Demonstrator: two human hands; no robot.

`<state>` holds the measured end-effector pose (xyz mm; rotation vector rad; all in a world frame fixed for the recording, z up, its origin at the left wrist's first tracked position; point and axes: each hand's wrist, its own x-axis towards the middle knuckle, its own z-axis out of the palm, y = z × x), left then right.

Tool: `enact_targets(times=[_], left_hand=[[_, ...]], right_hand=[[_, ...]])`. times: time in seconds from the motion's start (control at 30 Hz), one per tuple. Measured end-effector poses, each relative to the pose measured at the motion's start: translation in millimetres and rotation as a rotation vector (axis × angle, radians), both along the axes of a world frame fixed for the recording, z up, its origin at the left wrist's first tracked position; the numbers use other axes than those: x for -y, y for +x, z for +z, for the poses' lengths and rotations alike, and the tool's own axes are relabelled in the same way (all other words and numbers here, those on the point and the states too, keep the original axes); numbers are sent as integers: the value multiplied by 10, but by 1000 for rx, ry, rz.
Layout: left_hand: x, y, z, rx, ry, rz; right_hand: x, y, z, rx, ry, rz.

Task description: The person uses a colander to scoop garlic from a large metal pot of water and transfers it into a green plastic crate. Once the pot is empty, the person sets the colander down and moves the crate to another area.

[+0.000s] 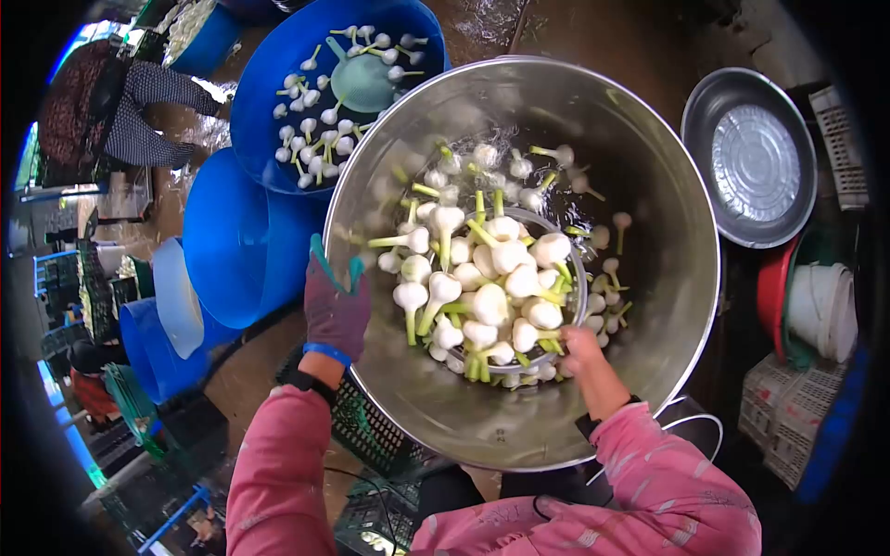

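A large steel tub (649, 398) fills the middle, with water and floating garlic bulbs in it. Inside it a round strainer (580, 287) is heaped with white garlic bulbs (491, 304) on short green stems. My bare right hand (582, 350) is closed on the strainer's right lower edge; its fingertips are partly hidden. At the tub's left rim is my left hand (337, 301), in a purple glove with teal fingertips. Its thumb and fingers are apart, and nothing shows between them.
A blue tub (264, 102) at the upper left holds water, garlic and a green strainer (362, 82). More blue tubs (227, 246) stand below it. A grey basin (797, 120) and a white bucket (820, 310) are at the right. A person (139, 111) is at the far left.
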<state>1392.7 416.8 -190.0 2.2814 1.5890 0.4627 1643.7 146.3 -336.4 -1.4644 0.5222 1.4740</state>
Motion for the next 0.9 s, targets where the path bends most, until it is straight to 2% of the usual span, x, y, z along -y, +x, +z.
enact_targets(times=[0.03, 0.17, 0.37, 0.4, 0.5, 0.53, 0.57, 0.63, 0.7, 0.8, 0.9], left_hand=[[18, -39, 16, -21, 18, 8], [29, -181, -10, -16, 12, 53], [43, -293, 65, 116, -18, 91], [13, -387, -16, 120, 68, 80], [401, -589, 353, 1017, -396, 163], [615, -839, 579, 1301, -637, 47], [790, -1111, 876, 1568, -877, -79], [991, -1630, 1360, 1612, -1043, -181], [1136, -2098, 1588, 1483, -990, -225], [1343, -2741, 1485, 1360, -965, -133], [1582, -3293, 998, 1380, -1164, 132]], right_hand=[[121, 31, 120, 8, 1, 32], [176, 57, 1226, 202, 96, -12], [449, -118, 2120, 260, 184, 37], [369, -281, 2339, 285, 192, 55], [427, -709, 2770, 260, 317, 124], [495, -905, 2863, 212, 352, 154], [524, -1107, 2910, 154, 393, 182], [537, -1573, 2883, -14, 441, 240], [601, -2041, 2770, -232, 444, 292], [797, -2701, 2197, -488, 361, 363], [1005, -3226, 1599, -745, 219, 386]])
